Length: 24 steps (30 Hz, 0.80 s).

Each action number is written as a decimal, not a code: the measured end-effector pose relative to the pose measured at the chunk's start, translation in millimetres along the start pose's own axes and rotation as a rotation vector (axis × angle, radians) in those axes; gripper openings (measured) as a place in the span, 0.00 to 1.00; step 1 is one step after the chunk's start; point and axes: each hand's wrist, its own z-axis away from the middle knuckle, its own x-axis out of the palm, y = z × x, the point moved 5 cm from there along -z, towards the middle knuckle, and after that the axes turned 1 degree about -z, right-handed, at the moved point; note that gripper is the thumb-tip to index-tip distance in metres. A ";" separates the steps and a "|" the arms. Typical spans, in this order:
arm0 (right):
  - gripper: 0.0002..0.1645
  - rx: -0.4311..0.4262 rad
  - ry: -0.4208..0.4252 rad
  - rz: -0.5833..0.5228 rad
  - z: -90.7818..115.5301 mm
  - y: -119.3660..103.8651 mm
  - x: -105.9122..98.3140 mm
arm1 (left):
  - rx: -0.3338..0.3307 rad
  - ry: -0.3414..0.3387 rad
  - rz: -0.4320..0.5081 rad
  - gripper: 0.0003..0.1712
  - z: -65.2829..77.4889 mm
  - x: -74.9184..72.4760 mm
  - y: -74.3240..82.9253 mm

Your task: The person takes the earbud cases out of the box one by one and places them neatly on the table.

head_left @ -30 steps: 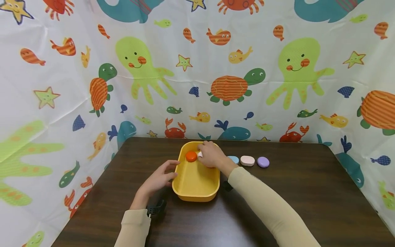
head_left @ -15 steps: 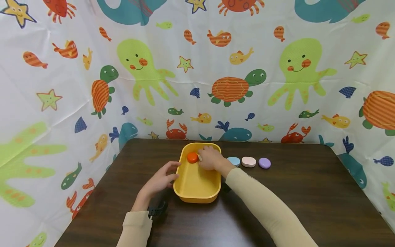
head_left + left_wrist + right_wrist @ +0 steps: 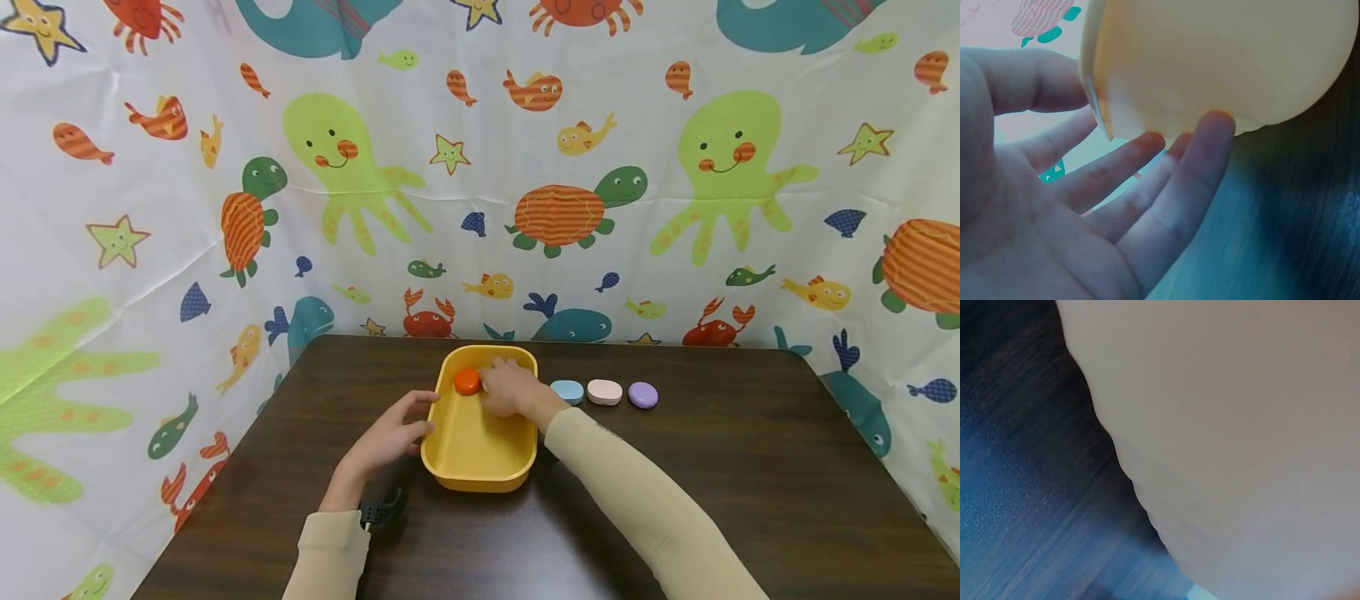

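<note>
A yellow plastic bin (image 3: 477, 483) stands on the dark table. My left hand (image 3: 390, 429) is at its left side, fingers relaxed and fairly straight, fingertips at the rim and outer wall; the left wrist view shows these fingers (image 3: 1172, 200) against the bin wall (image 3: 1222, 62). My right hand (image 3: 508, 387) reaches down into the bin's far end and pinches a small whitish soap-like piece (image 3: 484, 386), mostly hidden by the fingers. Just left of it lies a round orange-red piece (image 3: 467, 382). The right wrist view shows the bin's outer wall (image 3: 1222, 437), not the hand.
Right of the bin, a light blue rounded piece (image 3: 567, 392), a pale pink one (image 3: 604, 392) and a round purple one (image 3: 642, 395) lie in a row on the wooden table (image 3: 712, 467). A sea-animal curtain (image 3: 465, 167) hangs behind the table and along its left side.
The right hand has sunk slightly lower at the bin's far end, and the whitish piece now sits down beside the orange-red one. The left hand stays at the rim.
</note>
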 end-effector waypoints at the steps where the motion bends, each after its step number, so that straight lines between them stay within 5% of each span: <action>1: 0.29 -0.002 -0.001 -0.001 0.5 -0.3 0.2 | 0.001 0.001 -0.001 0.28 0.3 -0.1 0.3; 10: 0.22 -0.062 0.023 -0.015 3.8 -4.2 1.0 | 0.000 -0.002 -0.005 0.28 1.6 -0.9 1.2; 24: 0.20 -0.109 -0.053 -0.063 13.0 -11.3 5.0 | 0.005 -0.008 -0.001 0.28 5.1 -1.1 2.5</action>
